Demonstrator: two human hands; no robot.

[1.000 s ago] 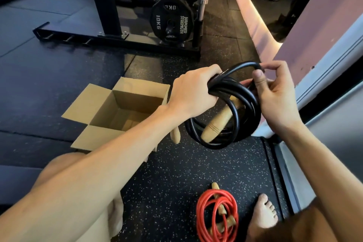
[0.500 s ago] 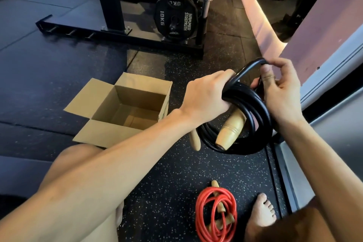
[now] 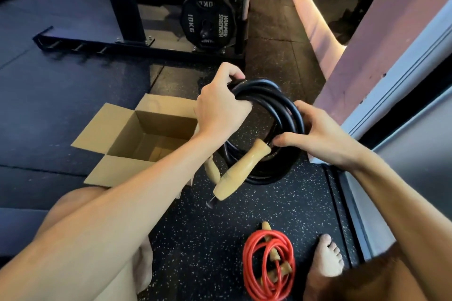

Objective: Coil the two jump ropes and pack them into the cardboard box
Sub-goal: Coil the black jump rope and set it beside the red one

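Observation:
A coiled black jump rope [image 3: 276,105] with wooden handles hangs in the air between both hands, to the right of the box. My left hand [image 3: 220,107] grips the top left of the coil. My right hand [image 3: 315,134] holds the coil's right side, fingers curled round the strands. One wooden handle [image 3: 241,171] points down and left out of the coil; a second one shows below my left wrist. The open cardboard box [image 3: 137,134] stands on the floor at left, with nothing visible inside. A coiled red jump rope [image 3: 269,266] lies on the floor near my right foot.
A black rack frame [image 3: 137,44] with a 10 kg weight plate [image 3: 208,22] stands behind the box. A pink wall [image 3: 354,56] and a metal door track run along the right. My bare right foot [image 3: 325,254] and left knee [image 3: 80,205] are low in view.
My right hand slid from the top loop down to the coil's right side. The last loop now lies flat against the coil, and the wooden handle swung lower and to the left.

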